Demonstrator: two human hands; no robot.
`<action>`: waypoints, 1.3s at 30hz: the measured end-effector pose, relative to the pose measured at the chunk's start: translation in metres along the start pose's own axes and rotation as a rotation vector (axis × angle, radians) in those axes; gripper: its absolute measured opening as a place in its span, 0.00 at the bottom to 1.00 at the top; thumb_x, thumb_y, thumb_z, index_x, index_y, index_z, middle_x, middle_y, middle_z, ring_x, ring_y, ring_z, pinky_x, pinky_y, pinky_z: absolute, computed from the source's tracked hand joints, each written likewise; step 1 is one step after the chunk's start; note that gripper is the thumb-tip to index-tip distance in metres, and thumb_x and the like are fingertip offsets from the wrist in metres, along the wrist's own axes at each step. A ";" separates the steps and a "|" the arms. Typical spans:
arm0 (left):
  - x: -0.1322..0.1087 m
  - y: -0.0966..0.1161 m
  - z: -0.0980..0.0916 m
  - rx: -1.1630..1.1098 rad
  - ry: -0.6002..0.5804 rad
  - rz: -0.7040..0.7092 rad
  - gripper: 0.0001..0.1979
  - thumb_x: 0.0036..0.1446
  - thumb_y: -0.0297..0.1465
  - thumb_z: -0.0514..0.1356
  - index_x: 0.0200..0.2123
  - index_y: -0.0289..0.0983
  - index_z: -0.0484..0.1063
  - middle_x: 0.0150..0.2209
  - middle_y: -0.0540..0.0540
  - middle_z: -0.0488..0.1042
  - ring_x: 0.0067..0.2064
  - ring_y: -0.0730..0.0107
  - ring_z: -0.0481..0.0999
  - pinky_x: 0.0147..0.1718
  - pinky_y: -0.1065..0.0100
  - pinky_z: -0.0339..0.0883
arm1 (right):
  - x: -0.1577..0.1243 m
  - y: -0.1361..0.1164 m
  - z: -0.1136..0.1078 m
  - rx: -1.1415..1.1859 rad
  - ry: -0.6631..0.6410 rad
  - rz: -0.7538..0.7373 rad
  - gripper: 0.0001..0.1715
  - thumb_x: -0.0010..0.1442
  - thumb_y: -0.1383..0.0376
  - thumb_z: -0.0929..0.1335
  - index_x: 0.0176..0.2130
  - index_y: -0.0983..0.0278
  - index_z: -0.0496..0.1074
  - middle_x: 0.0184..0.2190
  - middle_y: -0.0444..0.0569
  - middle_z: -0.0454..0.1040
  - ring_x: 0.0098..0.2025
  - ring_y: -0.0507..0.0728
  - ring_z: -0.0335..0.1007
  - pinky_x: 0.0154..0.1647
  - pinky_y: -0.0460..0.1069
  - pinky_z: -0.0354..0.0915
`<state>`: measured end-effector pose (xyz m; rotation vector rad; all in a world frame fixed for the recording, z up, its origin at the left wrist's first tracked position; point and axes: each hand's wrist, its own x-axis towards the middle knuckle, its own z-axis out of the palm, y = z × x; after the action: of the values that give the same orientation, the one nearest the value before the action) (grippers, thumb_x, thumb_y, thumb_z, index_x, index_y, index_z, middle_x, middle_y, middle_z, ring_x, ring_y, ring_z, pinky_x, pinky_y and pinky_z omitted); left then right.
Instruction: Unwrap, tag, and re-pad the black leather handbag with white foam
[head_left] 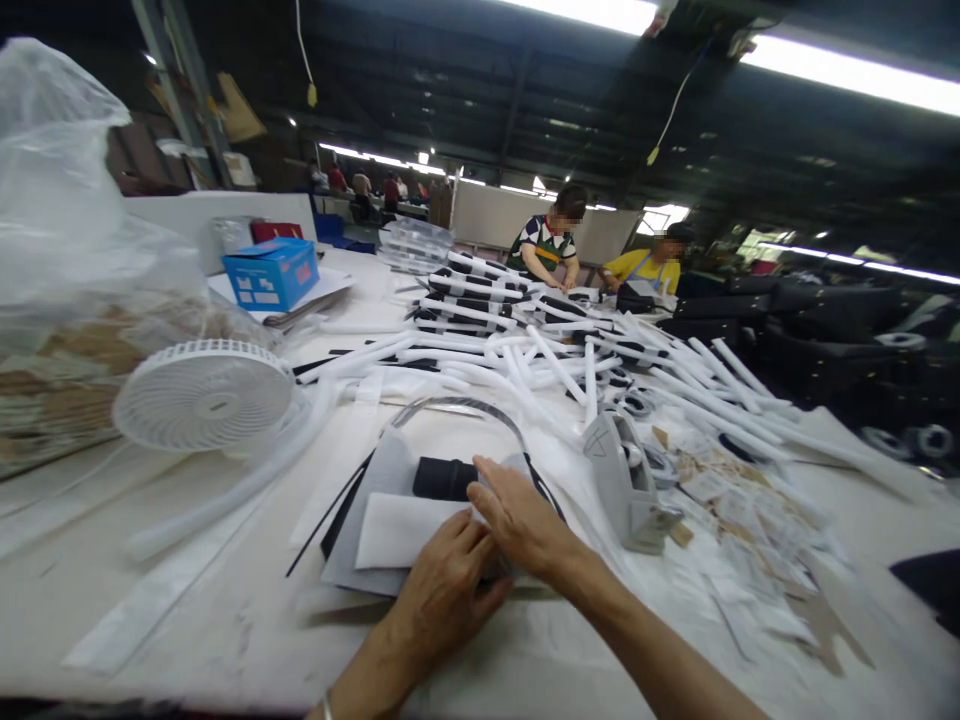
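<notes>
My left hand (450, 575) lies over the right part of a folded white sheet (397, 530), its fingers bent and thumb drawn in. What is between them is hidden. Against it is my right hand (529, 515), palm down with fingers stretched, the fingertips at the right end of a black rolled piece (442, 479). Both pieces rest on a grey sheet (346, 560), which has black material under its left edge. Behind them, a curved clear-and-dark strip (457, 403) arches over the table, and a thin black strip (322, 525) sticks out at left.
A white fan (206, 400) and a big plastic bag (67, 250) stand at left, near a blue box (271, 275). White tubes (525, 365) pile up ahead. To the right are a tape dispenser (626, 480) and scraps (750, 510). Two people (551, 245) work across the table.
</notes>
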<state>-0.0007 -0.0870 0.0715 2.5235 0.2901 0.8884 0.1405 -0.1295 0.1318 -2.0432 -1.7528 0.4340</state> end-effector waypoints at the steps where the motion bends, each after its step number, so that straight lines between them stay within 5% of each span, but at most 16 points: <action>1: 0.000 -0.001 0.000 -0.031 0.011 0.008 0.19 0.50 0.23 0.63 0.47 0.38 0.71 0.46 0.43 0.76 0.50 0.56 0.71 0.52 0.52 0.69 | -0.006 0.003 0.013 -0.019 -0.017 -0.012 0.33 0.70 0.52 0.52 0.64 0.69 0.58 0.64 0.60 0.60 0.67 0.62 0.53 0.68 0.62 0.47; 5: 0.002 -0.002 -0.002 -0.129 0.021 0.007 0.11 0.50 0.21 0.61 0.37 0.38 0.76 0.40 0.44 0.78 0.48 0.60 0.73 0.51 0.56 0.69 | -0.020 0.027 0.051 -0.117 0.018 -0.092 0.33 0.71 0.54 0.49 0.64 0.69 0.58 0.66 0.58 0.55 0.69 0.62 0.47 0.68 0.65 0.44; 11: 0.005 0.005 -0.026 0.067 -0.105 -0.056 0.09 0.52 0.20 0.59 0.25 0.38 0.74 0.32 0.46 0.76 0.39 0.65 0.76 0.43 0.62 0.72 | -0.019 0.039 0.051 -0.178 0.015 -0.204 0.32 0.71 0.55 0.49 0.65 0.68 0.55 0.66 0.60 0.54 0.68 0.63 0.47 0.66 0.67 0.49; 15: -0.012 -0.011 -0.060 0.427 -0.051 -0.009 0.09 0.58 0.29 0.59 0.43 0.39 0.75 0.47 0.43 0.78 0.53 0.55 0.73 0.59 0.46 0.59 | -0.022 0.026 0.046 -0.232 -0.013 -0.143 0.40 0.68 0.47 0.51 0.65 0.72 0.56 0.66 0.62 0.52 0.69 0.65 0.45 0.68 0.65 0.45; 19: -0.038 -0.045 -0.084 0.612 -0.064 -0.142 0.17 0.64 0.33 0.53 0.55 0.42 0.69 0.58 0.44 0.71 0.61 0.52 0.66 0.58 0.45 0.59 | -0.024 0.013 0.045 -0.272 0.004 -0.100 0.45 0.66 0.43 0.53 0.65 0.73 0.55 0.67 0.62 0.51 0.70 0.65 0.43 0.69 0.64 0.41; 24: -0.052 -0.069 -0.078 0.531 -0.161 -0.238 0.19 0.67 0.35 0.47 0.57 0.42 0.67 0.59 0.46 0.70 0.61 0.57 0.67 0.54 0.51 0.68 | -0.020 0.012 0.046 -0.312 -0.012 -0.071 0.45 0.65 0.42 0.53 0.65 0.73 0.55 0.67 0.62 0.51 0.70 0.64 0.42 0.69 0.64 0.40; 32: -0.052 -0.084 -0.074 0.444 -0.082 -0.186 0.18 0.65 0.35 0.53 0.56 0.40 0.69 0.57 0.43 0.71 0.60 0.57 0.68 0.58 0.53 0.65 | -0.016 -0.001 0.041 -0.374 0.125 -0.223 0.35 0.66 0.50 0.60 0.64 0.67 0.58 0.67 0.58 0.54 0.69 0.67 0.44 0.69 0.67 0.37; 35: -0.052 -0.085 -0.077 0.409 -0.090 -0.210 0.19 0.63 0.35 0.55 0.56 0.40 0.68 0.59 0.39 0.69 0.59 0.55 0.69 0.56 0.52 0.66 | -0.016 -0.011 0.041 -0.298 0.040 -0.380 0.27 0.69 0.59 0.59 0.65 0.59 0.57 0.67 0.49 0.55 0.69 0.63 0.45 0.69 0.65 0.43; 39: -0.050 -0.082 -0.077 0.357 -0.023 -0.274 0.18 0.62 0.33 0.57 0.54 0.41 0.70 0.63 0.38 0.63 0.59 0.54 0.69 0.55 0.53 0.67 | -0.019 -0.016 0.046 -0.216 -0.070 -0.394 0.35 0.65 0.50 0.61 0.66 0.57 0.53 0.67 0.48 0.54 0.70 0.63 0.42 0.68 0.65 0.45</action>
<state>-0.0927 -0.0057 0.0590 2.7183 0.8299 0.7510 0.1018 -0.1416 0.0995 -1.7660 -2.2654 0.2019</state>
